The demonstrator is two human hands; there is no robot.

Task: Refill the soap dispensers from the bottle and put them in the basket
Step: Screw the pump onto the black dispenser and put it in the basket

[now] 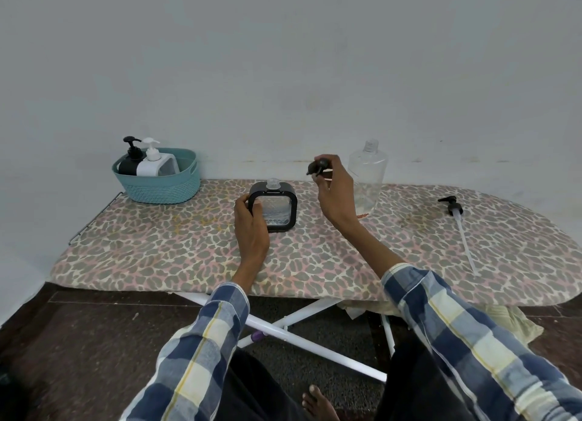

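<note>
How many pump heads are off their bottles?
2: one pump held in the right hand above the board, and one lying at the board's right end. The two in the basket are fitted.

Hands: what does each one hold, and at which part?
Left hand grips the square dispenser by its left side. Right hand pinches the black pump near its head.

Left hand (251,223) is gripping the dispenser (273,207) upright; right hand (334,190) is raised, fingers pinching a pump head (318,166); both forearms are extending forward.
</note>
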